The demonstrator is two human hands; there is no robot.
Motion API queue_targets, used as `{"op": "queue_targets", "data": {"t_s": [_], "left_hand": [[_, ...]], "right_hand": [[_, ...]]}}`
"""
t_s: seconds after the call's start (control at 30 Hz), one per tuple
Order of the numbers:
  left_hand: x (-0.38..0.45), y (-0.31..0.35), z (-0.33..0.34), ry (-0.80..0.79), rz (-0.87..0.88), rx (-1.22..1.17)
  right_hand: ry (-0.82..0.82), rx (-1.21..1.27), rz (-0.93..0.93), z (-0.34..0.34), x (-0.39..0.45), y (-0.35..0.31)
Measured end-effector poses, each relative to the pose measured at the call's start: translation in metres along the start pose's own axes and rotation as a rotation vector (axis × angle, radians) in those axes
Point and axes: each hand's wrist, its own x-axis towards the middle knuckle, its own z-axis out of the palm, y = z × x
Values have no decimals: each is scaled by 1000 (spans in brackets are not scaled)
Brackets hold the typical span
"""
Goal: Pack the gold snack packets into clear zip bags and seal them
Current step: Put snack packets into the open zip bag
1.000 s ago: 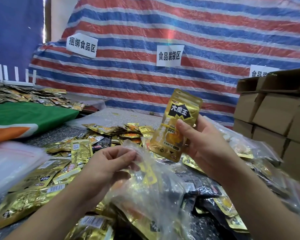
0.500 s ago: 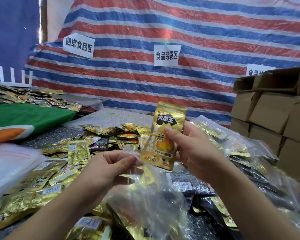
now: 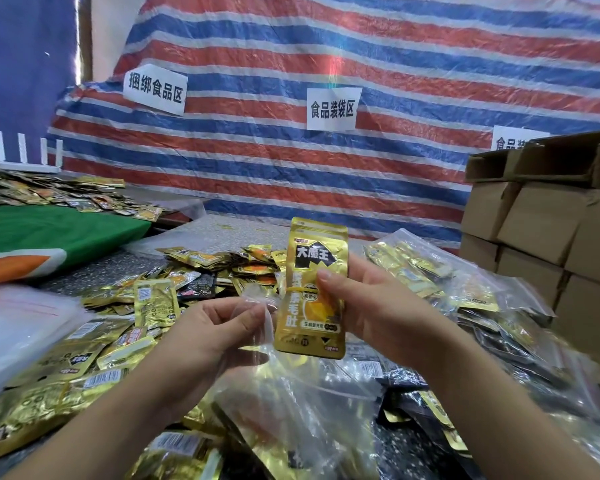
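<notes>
The right hand point(image 3: 378, 306) pinches a gold packet point(image 3: 312, 289) upright, thumb on its front, just above the mouth of a clear bag point(image 3: 291, 393). The left hand point(image 3: 219, 334) pinches the bag's top edge, its grip pressed together on the plastic. Loose packets point(image 3: 94, 355) crowd the counter point(image 3: 208, 233) left and near. Filled bags point(image 3: 430, 282) lie right, before stacked cardboard boxes point(image 3: 548, 230). A striped tarp point(image 3: 361, 64) hangs far behind.

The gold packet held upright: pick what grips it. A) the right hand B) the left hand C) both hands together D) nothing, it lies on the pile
A: the right hand grips the gold packet upright, thumb across its front, while the left hand pinches the rim of the clear zip bag beside it.
</notes>
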Motion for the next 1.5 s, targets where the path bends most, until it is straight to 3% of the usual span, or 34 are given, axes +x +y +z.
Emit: {"op": "queue_targets", "data": {"t_s": [0.33, 0.5, 0.63, 0.9, 1.03, 1.23, 1.37, 1.5], "left_hand": [[1, 2, -3, 32, 11, -55], [5, 1, -3, 100, 21, -54], [6, 1, -4, 150, 21, -33], [-2, -4, 8, 63, 73, 193], [-2, 2, 6, 120, 135, 150], [-3, 5, 0, 68, 39, 214], [-8, 4, 4, -157, -79, 481], [-8, -4, 13, -163, -86, 465]], "right_hand": [[96, -8, -61, 0, 2, 2], [-108, -215, 17, 4, -4, 2], [-146, -455, 43, 8, -10, -4], [-285, -1096, 128, 6, -23, -30], [-342, -1344, 151, 10, -21, -20], [-271, -1264, 52, 5, -19, -25], [-250, -1181, 83, -3, -21, -31], [-304, -1272, 182, -2, -24, -31]]}}
